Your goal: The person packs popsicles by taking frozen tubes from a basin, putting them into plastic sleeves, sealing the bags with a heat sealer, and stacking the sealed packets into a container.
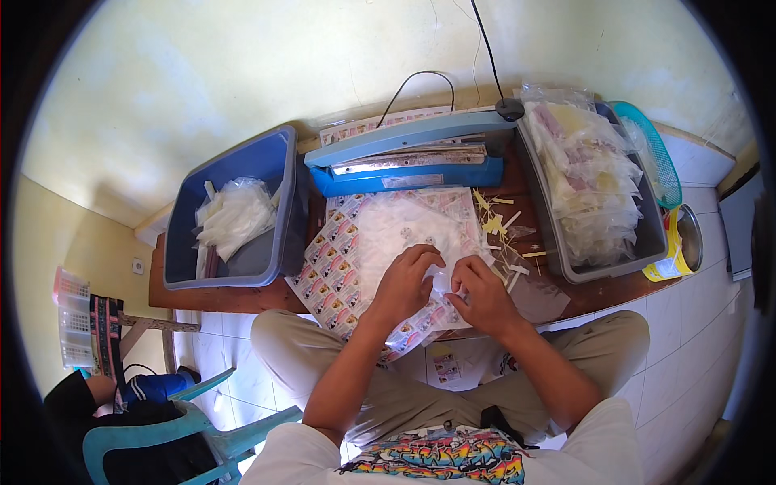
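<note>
My left hand (pixel 407 288) and my right hand (pixel 482 294) are close together over the table's front edge. A piece of clear plastic film (pixel 441 283), perhaps a bag, shows between their fingertips. My right thumb and fingers are curled in at its edge and appear to pinch it. The left fingers arch around its other side; their contact is partly hidden. Beneath lie a flat whitish plastic layer (pixel 382 242) and sheets of printed labels (pixel 333 254). Behind them, the blue impulse heat sealer (pixel 412 176) has its long pale-blue arm (pixel 418 136) raised.
A grey-blue tub (pixel 236 279) holding plastic packets (pixel 239 212) stands left. Another tub (pixel 606 273) at right is heaped with filled packets (pixel 582 176). Yellow and white strips (pixel 497 224) litter the brown table (pixel 224 297). Part of another person (pixel 121 394) shows by the green chair (pixel 145 430).
</note>
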### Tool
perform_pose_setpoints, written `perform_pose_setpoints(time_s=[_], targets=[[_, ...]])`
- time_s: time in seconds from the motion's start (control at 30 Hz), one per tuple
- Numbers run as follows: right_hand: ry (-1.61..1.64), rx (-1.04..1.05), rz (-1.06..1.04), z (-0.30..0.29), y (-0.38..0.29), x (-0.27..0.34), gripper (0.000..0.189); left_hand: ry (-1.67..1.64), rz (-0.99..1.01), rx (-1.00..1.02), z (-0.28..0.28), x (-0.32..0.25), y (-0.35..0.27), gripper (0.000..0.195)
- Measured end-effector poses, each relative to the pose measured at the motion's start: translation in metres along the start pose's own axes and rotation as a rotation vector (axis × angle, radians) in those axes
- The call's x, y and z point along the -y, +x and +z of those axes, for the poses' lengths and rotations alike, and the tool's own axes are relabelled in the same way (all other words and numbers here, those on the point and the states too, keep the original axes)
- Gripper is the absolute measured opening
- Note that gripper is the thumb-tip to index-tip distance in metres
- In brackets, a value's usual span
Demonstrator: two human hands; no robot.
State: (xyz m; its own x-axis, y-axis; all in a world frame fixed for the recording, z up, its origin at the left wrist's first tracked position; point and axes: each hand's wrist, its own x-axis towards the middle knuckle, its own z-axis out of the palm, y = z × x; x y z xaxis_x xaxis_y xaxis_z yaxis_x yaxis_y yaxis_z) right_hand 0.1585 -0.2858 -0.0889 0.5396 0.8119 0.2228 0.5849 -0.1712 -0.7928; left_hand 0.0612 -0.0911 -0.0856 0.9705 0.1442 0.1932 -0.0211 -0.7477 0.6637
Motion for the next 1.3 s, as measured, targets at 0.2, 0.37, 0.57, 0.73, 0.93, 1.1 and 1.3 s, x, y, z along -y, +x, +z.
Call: perform_pose_setpoints(time_s=[0.2, 0.37, 0.57, 0.73, 0.93, 1.1, 1.3], targets=[[-0.417, -0.107, -0.047, -0.007, 0.011, 0.023, 0.060, 0.037, -0.041, 0.023, -0.001, 0.002, -0.003, 0.047], [-0.463, -0.145, -0.059, 0.011, 0.013, -0.003, 0.067, 0.227, -0.069, -0.158, 0.003, 0.007, -0.007, 0.065], [-0.409, -0.093, 0.027, 0.019, 0.027, -0.019, 0.052, 0.240, -0.102, -0.001, 0.003, 0.017, -0.009, 0.065], [-0.383, -0.108, 0.029, 0.023, 0.033, -0.019, 0.043, 0.246, -0.133, 0.022, 0.000, 0.016, -0.009, 0.062], [-0.423, -0.227, -0.113, 0.020, 0.030, -0.015, 0.037, 0.230, -0.166, 0.010, -0.001, 0.017, -0.010, 0.054], [-0.376, -0.130, -0.024, 0.020, 0.032, -0.026, 0.037, 0.188, -0.124, 0.006, 0.002, 0.016, -0.010, 0.043], [-0.433, -0.139, -0.009, 0.018, 0.036, -0.026, 0.034, 0.201, -0.128, 0.035, -0.001, 0.016, -0.010, 0.042]])
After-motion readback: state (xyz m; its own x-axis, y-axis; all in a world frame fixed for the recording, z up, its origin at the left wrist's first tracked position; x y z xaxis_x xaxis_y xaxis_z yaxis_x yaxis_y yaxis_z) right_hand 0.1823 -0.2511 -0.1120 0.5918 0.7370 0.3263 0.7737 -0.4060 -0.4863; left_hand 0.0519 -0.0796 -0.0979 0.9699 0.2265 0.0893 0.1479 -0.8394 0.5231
